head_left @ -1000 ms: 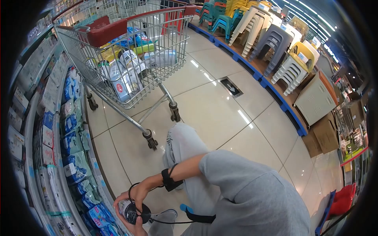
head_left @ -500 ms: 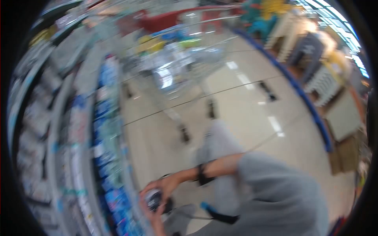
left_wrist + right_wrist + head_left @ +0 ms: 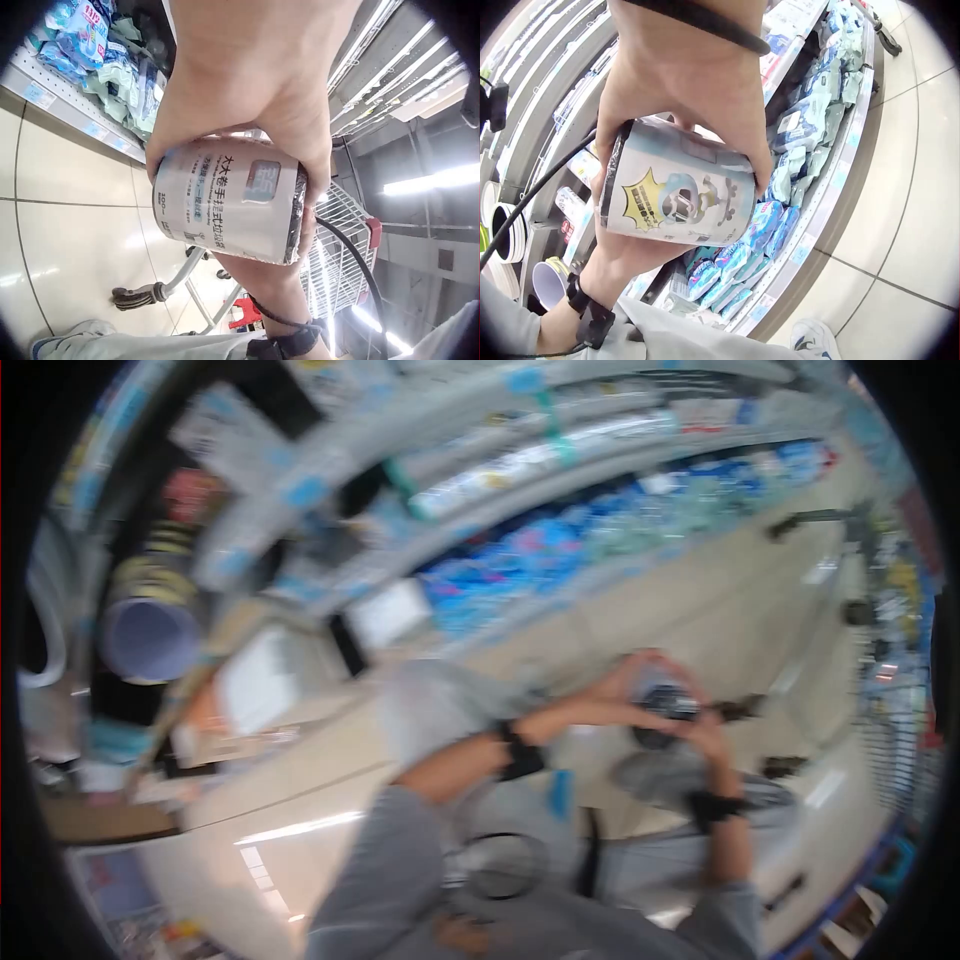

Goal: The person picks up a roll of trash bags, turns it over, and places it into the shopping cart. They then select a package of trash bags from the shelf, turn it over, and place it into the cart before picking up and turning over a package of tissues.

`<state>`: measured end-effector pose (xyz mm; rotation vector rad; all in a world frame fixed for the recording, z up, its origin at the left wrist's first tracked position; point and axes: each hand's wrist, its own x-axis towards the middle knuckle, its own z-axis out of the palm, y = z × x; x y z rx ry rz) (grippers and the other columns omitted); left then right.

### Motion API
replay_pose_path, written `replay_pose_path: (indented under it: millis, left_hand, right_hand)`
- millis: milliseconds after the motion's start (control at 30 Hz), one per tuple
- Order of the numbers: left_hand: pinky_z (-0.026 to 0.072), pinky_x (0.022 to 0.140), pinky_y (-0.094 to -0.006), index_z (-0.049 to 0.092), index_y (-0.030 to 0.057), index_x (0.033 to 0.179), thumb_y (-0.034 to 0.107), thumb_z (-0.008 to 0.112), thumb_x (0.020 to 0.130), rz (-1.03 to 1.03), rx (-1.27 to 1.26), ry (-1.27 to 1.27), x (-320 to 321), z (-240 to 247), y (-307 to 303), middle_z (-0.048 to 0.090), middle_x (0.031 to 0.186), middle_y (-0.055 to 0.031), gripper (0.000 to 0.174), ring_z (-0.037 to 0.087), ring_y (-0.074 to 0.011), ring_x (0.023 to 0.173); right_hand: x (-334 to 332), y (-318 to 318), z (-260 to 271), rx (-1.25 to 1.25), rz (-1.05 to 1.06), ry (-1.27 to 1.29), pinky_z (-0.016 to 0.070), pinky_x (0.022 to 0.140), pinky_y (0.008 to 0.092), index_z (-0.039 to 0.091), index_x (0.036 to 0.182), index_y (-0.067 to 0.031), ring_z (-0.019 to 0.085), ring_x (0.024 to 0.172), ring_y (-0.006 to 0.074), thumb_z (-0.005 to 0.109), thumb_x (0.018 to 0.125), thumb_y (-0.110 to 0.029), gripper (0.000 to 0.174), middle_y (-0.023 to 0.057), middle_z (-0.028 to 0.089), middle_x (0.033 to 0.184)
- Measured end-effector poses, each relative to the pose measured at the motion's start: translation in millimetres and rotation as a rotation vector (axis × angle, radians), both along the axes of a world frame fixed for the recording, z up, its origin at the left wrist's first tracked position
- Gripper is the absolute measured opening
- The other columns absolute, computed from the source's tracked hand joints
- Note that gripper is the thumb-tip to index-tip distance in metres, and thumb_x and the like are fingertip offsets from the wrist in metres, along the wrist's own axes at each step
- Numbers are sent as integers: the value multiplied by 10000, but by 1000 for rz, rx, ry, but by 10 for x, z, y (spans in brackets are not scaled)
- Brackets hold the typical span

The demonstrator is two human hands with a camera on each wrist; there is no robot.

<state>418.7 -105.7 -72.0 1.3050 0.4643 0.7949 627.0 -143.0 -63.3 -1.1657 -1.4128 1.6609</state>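
Observation:
Both hands hold a short, wide roll (image 3: 668, 703) in a printed white and pale-blue wrapper, with dark material at one end. The left hand (image 3: 610, 695) grips it from the left side and the right hand (image 3: 708, 738) from the right in the blurred head view. Large characters and a small picture face the left wrist view on the roll (image 3: 225, 199), under the curled left hand (image 3: 247, 82). A yellow burst and cartoon show on the roll (image 3: 679, 187) in the right wrist view, with the right hand (image 3: 690, 82) over it.
Shelves hold blue and green packets (image 3: 520, 565), with open cylindrical containers (image 3: 150, 635) at the left. A shopping cart (image 3: 341, 251) stands nearby, its wheel (image 3: 139, 296) on the tiled floor. Cords hang by the wrists, and a shoe (image 3: 814, 337) is on the floor.
The head view has swung toward the shelves, so the cart now lies at the right edge and both arms show. The hands keep their hold on the roll.

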Motion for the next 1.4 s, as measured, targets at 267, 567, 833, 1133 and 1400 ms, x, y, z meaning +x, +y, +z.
replay_pose_path:
  millis: [267,567,833,1133,1400]
  left_hand:
    - [351,1083,-391,310,42,1427,189,877,606,50,-274,10,-97,-320,59,464,1336,-133,1008,449,-247,1276]
    - [356,1060,-399,286,82,1453,203,877,568,357,19,269,-289,86,99,402,1358,-162,1070,411,-287,1277]
    - [401,1008,-432,302,56,1435,180,874,539,547,608,522,-205,154,72,400,1319,-185,1069,441,-352,1215]
    - [372,1034,-403,265,50,1471,362,810,668,447,289,173,-190,168,145,408,1378,-172,1020,419,-314,1288]
    - [376,1035,-356,295,52,1461,448,608,866,68,-349,-49,-324,18,267,455,1363,-144,781,462,-232,1259]
  right_hand:
    - [-180,70,-59,18,87,-17,350,1075,362,324,1462,-93,364,1317,217,817,688,-311,942,79,381,1438]
    - [-267,245,-87,109,-28,140,345,1093,395,187,1521,-101,358,1356,280,814,712,-267,1037,156,333,1487]
    - [-349,120,101,-153,-131,279,418,1036,392,133,1528,-109,485,1248,281,721,839,-362,940,195,423,1402]
    - [-312,132,-67,-141,-281,244,504,905,347,293,1463,-90,572,1102,228,652,858,-222,714,141,511,1297]
    - [-168,199,-118,-170,-141,350,481,940,356,359,1368,-29,563,1143,199,503,835,-692,862,124,521,1264]
